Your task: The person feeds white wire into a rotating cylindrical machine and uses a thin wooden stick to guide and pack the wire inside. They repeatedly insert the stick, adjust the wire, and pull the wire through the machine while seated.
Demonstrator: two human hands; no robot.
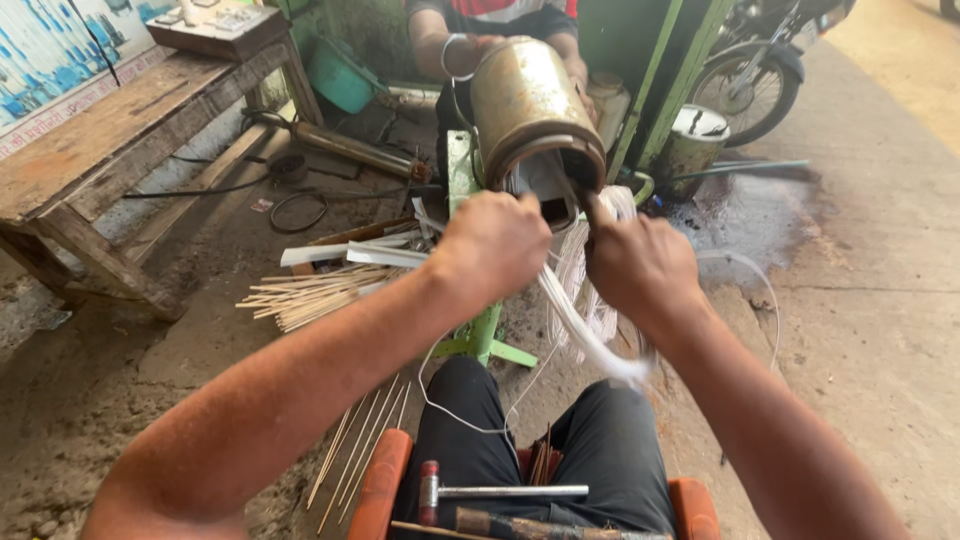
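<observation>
At frame centre, both fisted: left hand (pixel 492 243) at the dented brass-coloured metal cylinder's (pixel 528 107) mouth, right hand (pixel 640 262) gripping white wire strands (pixel 585 315), likely to snag or cut on the rim.

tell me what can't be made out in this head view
- Inside of the metal cylinder: hidden by the left hand and right hand.
- White strips: blurred lower down.
- Both hands' fingertips: turned away.
- Other person: cut off by the top edge.
</observation>
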